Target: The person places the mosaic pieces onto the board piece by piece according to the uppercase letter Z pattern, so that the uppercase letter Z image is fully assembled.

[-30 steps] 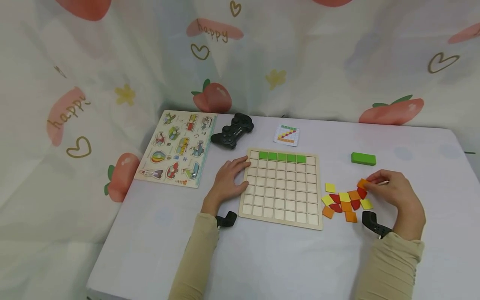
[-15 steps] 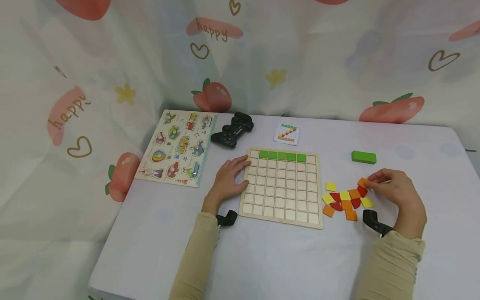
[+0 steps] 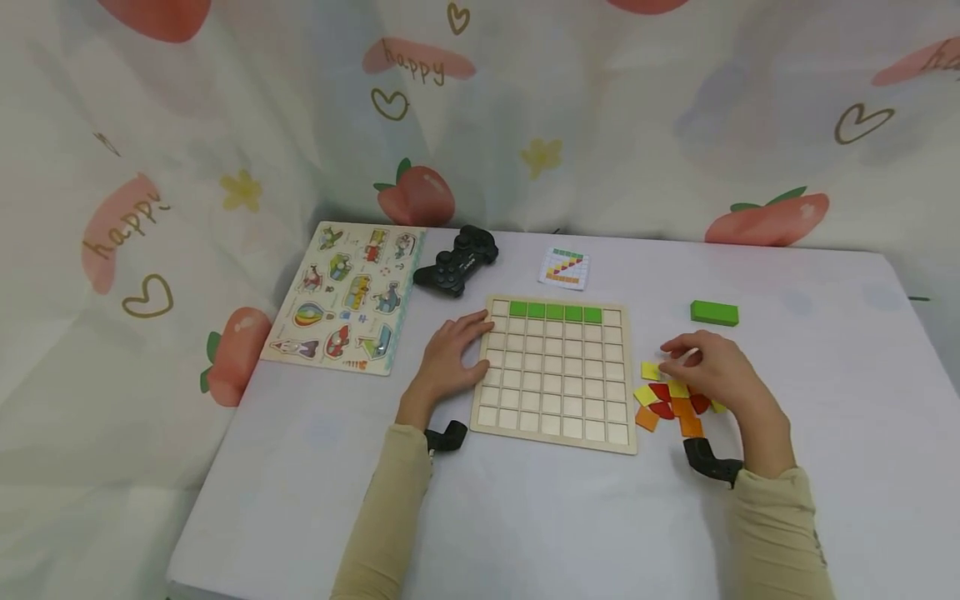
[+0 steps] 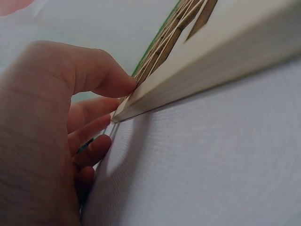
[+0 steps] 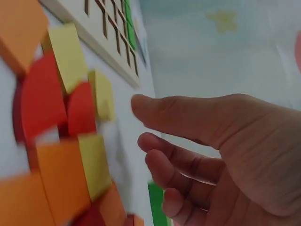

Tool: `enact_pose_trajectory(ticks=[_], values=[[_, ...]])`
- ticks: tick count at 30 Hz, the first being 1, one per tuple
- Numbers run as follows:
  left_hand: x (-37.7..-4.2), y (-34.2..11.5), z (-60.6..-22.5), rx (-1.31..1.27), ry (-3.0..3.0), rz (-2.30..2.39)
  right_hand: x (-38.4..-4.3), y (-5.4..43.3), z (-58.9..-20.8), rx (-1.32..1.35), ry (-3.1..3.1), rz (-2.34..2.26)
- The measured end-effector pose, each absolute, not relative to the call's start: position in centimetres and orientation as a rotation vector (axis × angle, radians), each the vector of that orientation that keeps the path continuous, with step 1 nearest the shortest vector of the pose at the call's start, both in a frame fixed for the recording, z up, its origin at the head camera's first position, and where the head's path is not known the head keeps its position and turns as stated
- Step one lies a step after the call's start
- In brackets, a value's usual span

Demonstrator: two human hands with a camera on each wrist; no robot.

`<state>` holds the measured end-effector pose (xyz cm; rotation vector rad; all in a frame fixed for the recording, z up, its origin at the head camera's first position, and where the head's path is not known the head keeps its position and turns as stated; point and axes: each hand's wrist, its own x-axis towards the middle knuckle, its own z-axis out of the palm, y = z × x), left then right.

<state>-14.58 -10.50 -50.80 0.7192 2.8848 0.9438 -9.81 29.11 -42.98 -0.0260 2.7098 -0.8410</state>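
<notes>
My left hand [image 3: 444, 362] rests along the left edge of a wooden grid board [image 3: 632, 383], its thumb touching the rim in the left wrist view. Green square tiles [image 3: 554, 311] fill several cells of the board's top row. To the board's right lie loose pieces: yellow square tiles [image 3: 649, 372], orange square tiles [image 3: 691, 427] and red rounded pieces [image 3: 662, 410]. Over these pieces hovers my right hand [image 3: 716, 367], fingertips close to the far yellow tile. In the right wrist view its thumb and loosely bent fingers stand apart with nothing between them. The hand hides some of the pieces.
A green block [image 3: 714, 313] lies behind the right hand. Beyond the board is a small pattern card [image 3: 565, 268]. A black game controller [image 3: 457, 262] and a picture puzzle board [image 3: 337, 298] lie at the back left. A printed curtain [image 3: 615, 108] hangs behind the table.
My right hand has left an orange tile on the pile's right side and moved left over the yellow tiles. My left hand stays at the board. The head view has shifted slightly.
</notes>
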Motion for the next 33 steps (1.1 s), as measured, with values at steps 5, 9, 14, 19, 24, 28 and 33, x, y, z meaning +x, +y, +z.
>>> enact_pose_trajectory(ticks=[5,9,14,19,24,28,33], values=[[-14.6,-10.6,-51.1,0.743,2.901,0.954,-10.2,27.2,-43.3,-0.032,2.663,-0.782],[-14.6,-10.6,-51.1,0.749,2.903,0.963,-10.2,26.9,-43.4,-0.018,2.657,-0.748],[-14.6,-10.7,-51.0,0.739,2.899,0.960,-10.3,26.6,-43.0,-0.085,2.705,-0.723],[-14.7,-10.6,-50.9,0.749,2.897,0.953,-11.5,25.5,-42.6,-0.136,2.847,-0.835],[-14.9,-10.4,-50.7,0.760,2.897,0.979,-14.3,23.5,-43.5,-0.239,2.866,-1.076],[-15.0,-10.2,-50.7,0.779,2.888,0.983,-15.7,21.6,-44.7,-0.304,2.811,-1.157],[-14.9,-10.5,-51.0,0.761,2.909,0.951,-16.1,19.7,-45.3,-0.388,2.781,-1.140]])
